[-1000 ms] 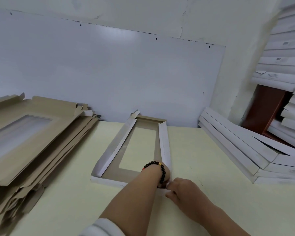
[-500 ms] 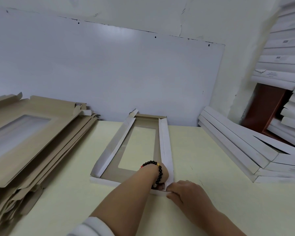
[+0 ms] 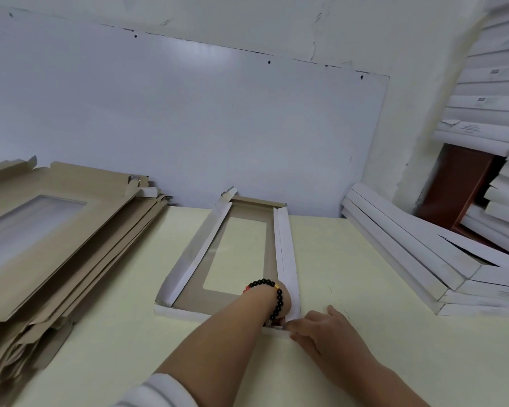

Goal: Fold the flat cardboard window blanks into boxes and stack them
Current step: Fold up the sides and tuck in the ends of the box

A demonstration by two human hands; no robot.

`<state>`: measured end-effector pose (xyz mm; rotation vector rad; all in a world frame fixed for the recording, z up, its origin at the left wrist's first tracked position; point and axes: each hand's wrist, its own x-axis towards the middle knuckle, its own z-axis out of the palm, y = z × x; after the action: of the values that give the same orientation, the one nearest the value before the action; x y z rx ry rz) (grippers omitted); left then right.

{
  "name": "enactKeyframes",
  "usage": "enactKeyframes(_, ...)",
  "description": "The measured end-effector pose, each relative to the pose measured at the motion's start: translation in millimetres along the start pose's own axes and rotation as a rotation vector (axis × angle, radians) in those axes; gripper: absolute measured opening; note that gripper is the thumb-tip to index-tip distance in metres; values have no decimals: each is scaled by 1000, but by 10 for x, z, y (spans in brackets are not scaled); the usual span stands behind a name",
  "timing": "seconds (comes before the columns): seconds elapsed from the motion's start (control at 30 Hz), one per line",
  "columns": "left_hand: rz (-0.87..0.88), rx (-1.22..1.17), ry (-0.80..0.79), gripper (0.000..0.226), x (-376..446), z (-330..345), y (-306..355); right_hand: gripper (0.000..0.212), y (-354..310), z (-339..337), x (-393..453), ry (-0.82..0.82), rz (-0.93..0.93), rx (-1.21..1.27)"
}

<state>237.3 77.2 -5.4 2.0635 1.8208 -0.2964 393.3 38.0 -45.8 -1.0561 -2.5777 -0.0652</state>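
A half-folded window box [image 3: 194, 293] lies in the middle of the table, brown inside with white walls raised along its long sides. My left hand [image 3: 281, 304], with a black bead bracelet on the wrist, bends down into the box's near right corner. Its fingers curl onto the corner flap and are mostly hidden behind the wrist. My right hand [image 3: 323, 330] lies on the table outside that corner, its straight fingertips pressing the end of the near wall. A pile of flat brown window blanks [image 3: 50, 239] lies at the left. Folded white boxes [image 3: 417, 259] are stacked at the right.
The pale yellow table [image 3: 350, 289] meets a white panel [image 3: 188, 127] leaning on the back wall. More white boxes [image 3: 494, 92] are piled high at the far right, above a brown cabinet [image 3: 459, 183].
Both hands stay at the box's near right corner. My right hand has shifted slightly and its thumb now sticks out to the right. The box has not moved.
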Motion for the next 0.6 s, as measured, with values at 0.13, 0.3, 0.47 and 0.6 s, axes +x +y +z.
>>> enactKeyframes(0.13, -26, -43, -42, 37, -45, 24, 56, 29, 21, -14, -19, -96, -22, 35)
enactKeyframes(0.3, -47, -46, -71, 19, 12, 12, 15, 21, -71, 5, -33, 34, 117, 171)
enactKeyframes(0.47, -97, -74, -69, 40, -54, -15, 37, 25, -122, 85, -29, 19, 310, 292)
enactKeyframes(0.6, -112, 8, 27, 34, -55, 17, 26, 30, -98, 92, 28, -114, 283, 38)
